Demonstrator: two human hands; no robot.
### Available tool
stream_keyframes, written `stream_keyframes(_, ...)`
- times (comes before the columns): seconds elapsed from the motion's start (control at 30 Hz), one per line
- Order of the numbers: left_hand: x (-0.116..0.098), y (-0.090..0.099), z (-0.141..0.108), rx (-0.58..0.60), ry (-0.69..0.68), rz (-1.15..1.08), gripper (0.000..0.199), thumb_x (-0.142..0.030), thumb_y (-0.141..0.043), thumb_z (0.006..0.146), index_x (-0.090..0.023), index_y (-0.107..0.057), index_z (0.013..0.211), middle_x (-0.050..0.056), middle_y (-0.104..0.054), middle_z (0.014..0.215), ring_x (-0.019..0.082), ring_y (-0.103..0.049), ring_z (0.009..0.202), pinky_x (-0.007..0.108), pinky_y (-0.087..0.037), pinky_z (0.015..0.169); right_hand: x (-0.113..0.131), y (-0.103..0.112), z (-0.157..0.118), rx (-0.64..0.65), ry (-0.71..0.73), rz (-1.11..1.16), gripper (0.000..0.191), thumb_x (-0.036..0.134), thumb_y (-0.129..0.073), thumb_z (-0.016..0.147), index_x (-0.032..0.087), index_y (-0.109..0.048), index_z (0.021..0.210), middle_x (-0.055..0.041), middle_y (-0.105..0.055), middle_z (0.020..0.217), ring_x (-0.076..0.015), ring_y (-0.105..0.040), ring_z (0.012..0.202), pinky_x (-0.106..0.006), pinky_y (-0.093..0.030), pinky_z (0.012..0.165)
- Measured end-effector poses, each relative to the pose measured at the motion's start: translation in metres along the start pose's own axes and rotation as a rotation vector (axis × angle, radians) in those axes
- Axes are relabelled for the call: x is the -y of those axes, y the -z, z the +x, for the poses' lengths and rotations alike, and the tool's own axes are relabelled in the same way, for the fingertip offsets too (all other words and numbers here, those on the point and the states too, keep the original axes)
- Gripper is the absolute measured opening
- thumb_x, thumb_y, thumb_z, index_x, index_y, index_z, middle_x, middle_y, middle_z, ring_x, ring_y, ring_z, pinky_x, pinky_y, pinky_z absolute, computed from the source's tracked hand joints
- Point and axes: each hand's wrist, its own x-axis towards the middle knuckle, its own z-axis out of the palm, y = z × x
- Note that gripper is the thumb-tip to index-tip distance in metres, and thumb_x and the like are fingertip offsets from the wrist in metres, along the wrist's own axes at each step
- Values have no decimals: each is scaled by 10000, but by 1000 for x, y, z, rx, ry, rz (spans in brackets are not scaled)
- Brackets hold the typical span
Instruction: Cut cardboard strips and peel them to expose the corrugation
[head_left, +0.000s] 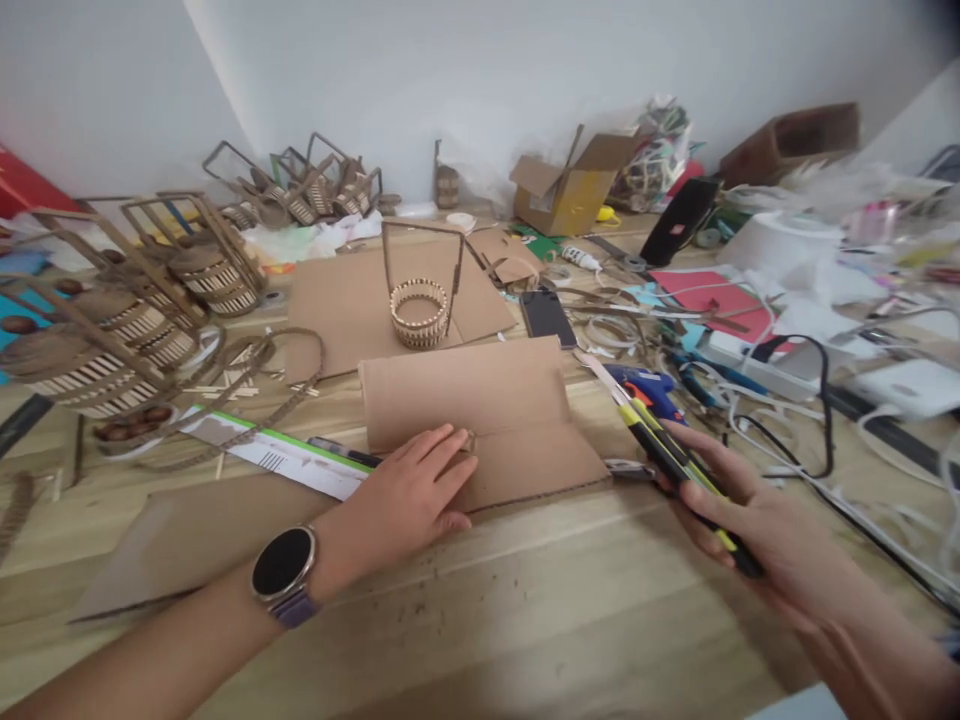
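My left hand, with a watch on its wrist, lies flat on a creased piece of brown cardboard. Its fingers are stretched out; a small rounded edge shows by the fingertips, too little to name. Off the cardboard's right side, my right hand grips a black and yellow utility knife with its blade out, pointing up and left. Behind the cardboard stands a small woven basket with a tall square handle, on another cardboard sheet. A ruler with a green edge lies left of my left hand.
Several handled baskets crowd the left side. A blue hot glue gun and a phone lie to the right, beside tangled cables. At the back stands an open carton. Another cardboard piece lies at front left.
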Motion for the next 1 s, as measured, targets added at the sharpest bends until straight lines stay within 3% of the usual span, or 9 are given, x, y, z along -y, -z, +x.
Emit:
stream_keyframes(0.1,-5,-11,-1,18,-70,26,755,-660,-325,992,-102,-413,1493,195,-363,1589,322,-309,1487,455,-282,1187,-11,31,-8,-80,9,-283,724,573,-830,617,302,-627,1256,-23,-709,882,-150,-576,557,-279,-493,453)
stream_keyframes(0.2,-11,-21,-1,27,-89,45,702,-583,-312,1034,-85,-356,1526,189,-315,1614,324,-277,1503,460,-243,1198,-23,43,-18,-64,57,-438,565,586,-780,671,307,-693,1155,-42,-739,998,-217,-665,750,-313,-570,587)
stream_keyframes(0.4,-18,-25,6,28,-35,108,566,-420,-386,1054,-34,-446,1463,225,-423,1546,315,-402,1446,422,-348,1158,-24,29,-25,21,-49,-339,684,669,-714,712,248,-608,1241,-58,-732,980,-168,-628,648,-326,-581,644)
stream_keyframes(0.57,-18,-22,12,-26,-151,300,440,-167,-469,983,45,-516,1366,300,-544,1409,357,-564,1309,445,-488,1050,-9,16,-7,-31,-50,-241,632,663,-702,682,253,-619,1156,-86,-730,1039,-269,-696,897,-321,-566,592)
stream_keyframes(0.7,-19,-24,12,-108,-196,432,434,-11,-423,906,51,-549,1317,301,-613,1322,344,-645,1211,412,-568,939,-7,31,3,-74,79,-600,623,664,-629,707,240,-645,1163,-73,-752,933,-290,-709,822,-421,-596,677)
stream_keyframes(0.8,-21,-24,12,-140,-205,476,428,-4,-408,896,47,-578,1286,292,-637,1292,344,-662,1186,403,-585,910,-12,57,0,-74,235,-879,603,631,-577,735,218,-683,1160,-110,-755,1110,-343,-705,1000,-480,-579,866)
stream_keyframes(0.9,-23,-21,12,-132,-204,477,427,-19,-413,899,47,-590,1281,296,-642,1281,352,-662,1183,398,-592,888,-16,79,-9,-31,276,-1025,630,633,-525,773,202,-687,1203,-131,-714,1241,-359,-679,1115,-462,-571,931)
stream_keyframes(1.0,-24,-19,11,-99,-202,452,442,-32,-438,896,50,-576,1309,310,-620,1307,371,-645,1205,411,-585,891,-16,85,-17,50,257,-1104,620,604,-485,818,209,-665,1260,-121,-710,1253,-338,-692,1102,-434,-588,911)
